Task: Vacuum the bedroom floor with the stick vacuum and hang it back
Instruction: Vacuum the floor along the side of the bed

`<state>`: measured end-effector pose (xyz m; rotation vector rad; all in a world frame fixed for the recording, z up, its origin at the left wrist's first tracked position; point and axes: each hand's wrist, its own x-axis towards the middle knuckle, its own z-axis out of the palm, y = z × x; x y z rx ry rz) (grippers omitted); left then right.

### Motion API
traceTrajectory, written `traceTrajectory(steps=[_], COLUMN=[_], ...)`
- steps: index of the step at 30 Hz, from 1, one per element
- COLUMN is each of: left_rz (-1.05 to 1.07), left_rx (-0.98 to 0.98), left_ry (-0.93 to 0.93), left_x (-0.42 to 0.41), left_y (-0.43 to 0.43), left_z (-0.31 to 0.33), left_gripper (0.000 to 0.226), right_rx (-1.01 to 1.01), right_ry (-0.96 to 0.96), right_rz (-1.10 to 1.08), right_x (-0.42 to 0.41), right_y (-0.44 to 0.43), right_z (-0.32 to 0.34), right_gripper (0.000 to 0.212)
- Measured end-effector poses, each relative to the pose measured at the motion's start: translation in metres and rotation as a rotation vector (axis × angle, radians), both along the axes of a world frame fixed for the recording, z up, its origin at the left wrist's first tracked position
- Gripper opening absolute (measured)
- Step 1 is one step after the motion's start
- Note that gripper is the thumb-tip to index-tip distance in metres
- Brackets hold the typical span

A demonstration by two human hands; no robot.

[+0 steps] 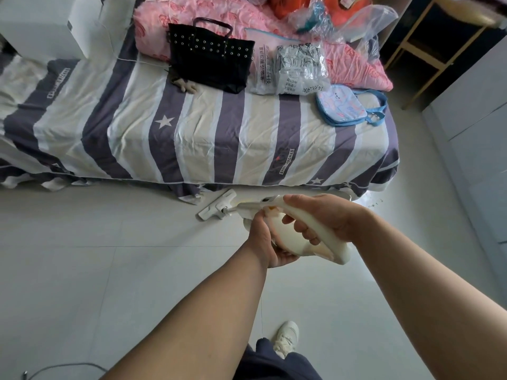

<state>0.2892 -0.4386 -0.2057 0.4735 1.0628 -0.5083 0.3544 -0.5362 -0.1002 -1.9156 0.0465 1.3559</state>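
Right hand (333,215) gripping vacuum (286,234), left hand (263,241) beneath

Black studded handbag (211,57), blue pouch (344,105), plastic-wrapped packages (299,68) on striped bed (192,138).

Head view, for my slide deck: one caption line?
The right hand grips the stick vacuum, left hand holds it, floor head on tiles beside the striped bed.

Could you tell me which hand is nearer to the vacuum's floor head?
Left. The left hand holds the vacuum's body, on the side toward the floor head; the right hand grips the handle, farther back.
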Motion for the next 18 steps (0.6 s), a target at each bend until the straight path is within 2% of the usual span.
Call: traceTrajectory(steps=[18], left_rz=[0.146], left_rx=[-0.067], left_ry=[-0.113], left_x=[0.023], left_y=[-0.086], left_z=[-0.005], left_gripper=[0.042], right_rx=[-0.135], right_ry=[-0.204], right_rz=[0.326], right_x=[0.041], right_y=[-0.076], right_z=[0.001], right_gripper=[0.054])
